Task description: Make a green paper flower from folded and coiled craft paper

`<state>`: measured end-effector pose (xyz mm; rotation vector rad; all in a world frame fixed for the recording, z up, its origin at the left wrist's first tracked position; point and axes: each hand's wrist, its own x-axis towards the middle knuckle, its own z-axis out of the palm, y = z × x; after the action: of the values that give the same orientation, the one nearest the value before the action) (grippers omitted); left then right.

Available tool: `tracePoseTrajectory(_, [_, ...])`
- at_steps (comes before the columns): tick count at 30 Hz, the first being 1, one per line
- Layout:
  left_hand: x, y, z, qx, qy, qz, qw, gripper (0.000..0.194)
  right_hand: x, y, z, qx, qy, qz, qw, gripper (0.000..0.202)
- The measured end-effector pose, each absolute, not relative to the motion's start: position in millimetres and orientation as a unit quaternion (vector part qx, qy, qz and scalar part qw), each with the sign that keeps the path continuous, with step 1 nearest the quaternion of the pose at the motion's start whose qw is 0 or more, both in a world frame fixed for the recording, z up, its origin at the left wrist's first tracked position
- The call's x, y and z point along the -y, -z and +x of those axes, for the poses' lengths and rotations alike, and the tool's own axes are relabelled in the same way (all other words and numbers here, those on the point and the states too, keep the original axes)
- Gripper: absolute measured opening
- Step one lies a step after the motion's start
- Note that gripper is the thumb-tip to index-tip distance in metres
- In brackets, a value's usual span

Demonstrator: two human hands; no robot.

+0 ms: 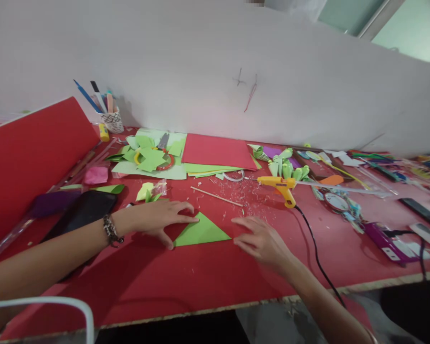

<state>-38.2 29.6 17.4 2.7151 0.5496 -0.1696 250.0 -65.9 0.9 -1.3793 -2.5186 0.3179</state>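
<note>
A green paper triangle (202, 230) lies flat on the red tabletop, its long edge toward me. My left hand (161, 217), with a bracelet on the wrist, is open beside it. Its index finger touches the paper near the top corner and its thumb is at the left corner. At the right corner, my right hand (260, 239) has its fingers stretched out and apart, close to the tip; I cannot tell whether they touch it. Just beyond the triangle lies a thin wooden stick (218, 196).
A yellow hot glue gun (277, 184) with a black cord lies to the right, near a purple power strip (387, 241). Behind are a red sheet (218, 152), scissors (164, 141) among green paper pieces, and a cup (112, 120) of pens. A black phone (86, 210) lies left.
</note>
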Motion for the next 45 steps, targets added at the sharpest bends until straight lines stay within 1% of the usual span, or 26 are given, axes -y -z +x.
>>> tracePoseTrajectory(1, [-30, -17, -38, -0.196, 0.055, 0.961, 0.185, 0.066, 63, -2, 245, 0.868, -0.126, -0.462, 0.132, 0.023])
tracePoseTrajectory(4, [-29, -18, -36, -0.197, 0.055, 0.961, 0.186, 0.068, 50, -1, 228, 0.886, -0.175, -0.412, 0.117, 0.042])
tracePoseTrajectory(5, [-28, -19, -36, -0.197, 0.055, 0.961, 0.185, 0.069, 45, 1, 222, 0.895, -0.171, -0.396, 0.114, 0.043])
tracePoseTrajectory(7, [-23, -20, -34, -0.204, 0.046, 0.961, 0.18, 0.071, 37, 4, 214, 0.914, -0.141, -0.366, 0.099, 0.036])
tracePoseTrajectory(9, [-16, -21, -32, -0.224, 0.024, 0.96, 0.168, 0.07, 30, 7, 210, 0.933, -0.091, -0.339, 0.083, 0.026])
tracePoseTrajectory(10, [-12, -21, -30, -0.239, 0.009, 0.958, 0.157, 0.067, 28, 7, 208, 0.94, -0.063, -0.326, 0.078, 0.024])
tracePoseTrajectory(12, [-4, -21, -26, -0.272, -0.02, 0.954, 0.127, 0.059, 26, 5, 206, 0.948, -0.005, -0.309, 0.08, 0.026])
tracePoseTrajectory(15, [7, -25, -16, -0.308, -0.068, 0.946, 0.066, 0.037, 25, -4, 201, 0.941, 0.042, -0.312, 0.125, 0.027])
tracePoseTrajectory(17, [13, -31, -9, -0.316, -0.101, 0.943, 0.028, 0.018, 24, -13, 197, 0.924, 0.021, -0.34, 0.171, 0.023])
tracePoseTrajectory(18, [15, -34, -6, -0.322, -0.118, 0.939, 0.008, 0.012, 24, -18, 194, 0.915, -0.003, -0.356, 0.191, 0.021])
tracePoseTrajectory(19, [17, -37, -3, -0.329, -0.137, 0.934, -0.018, 0.012, 23, -22, 190, 0.906, -0.032, -0.369, 0.206, 0.02])
tracePoseTrajectory(23, [19, -45, 3, -0.333, -0.215, 0.908, -0.14, 0.023, 21, -30, 179, 0.874, -0.137, -0.396, 0.247, 0.02])
tracePoseTrajectory(27, [18, -43, -2, -0.317, -0.234, 0.898, -0.196, 0.023, 19, -29, 176, 0.85, -0.207, -0.394, 0.281, 0.021])
tracePoseTrajectory(32, [8, -37, -30, -0.343, -0.186, 0.9, -0.194, 0.021, 13, -28, 185, 0.803, -0.283, -0.415, 0.322, 0.025])
tracePoseTrajectory(35, [-5, -34, -56, -0.41, -0.171, 0.868, -0.221, 0.02, 7, -26, 190, 0.779, -0.299, -0.432, 0.342, 0.024])
tracePoseTrajectory(38, [-12, -36, -73, -0.473, -0.177, 0.833, -0.227, 0.025, 3, -23, 191, 0.763, -0.31, -0.446, 0.352, 0.022])
tracePoseTrajectory(40, [-10, -39, -71, -0.506, -0.214, 0.816, -0.179, 0.024, 2, -21, 190, 0.767, -0.323, -0.442, 0.335, 0.022])
tracePoseTrajectory(42, [-4, -43, -60, -0.491, -0.215, 0.838, -0.106, 0.026, 3, -20, 188, 0.779, -0.336, -0.429, 0.311, 0.023])
tracePoseTrajectory(44, [2, -44, -46, -0.436, -0.162, 0.885, -0.035, 0.03, 4, -19, 186, 0.789, -0.342, -0.418, 0.292, 0.024])
tracePoseTrajectory(45, [4, -43, -39, -0.41, -0.133, 0.902, -0.001, 0.026, 5, -19, 186, 0.796, -0.336, -0.415, 0.286, 0.025])
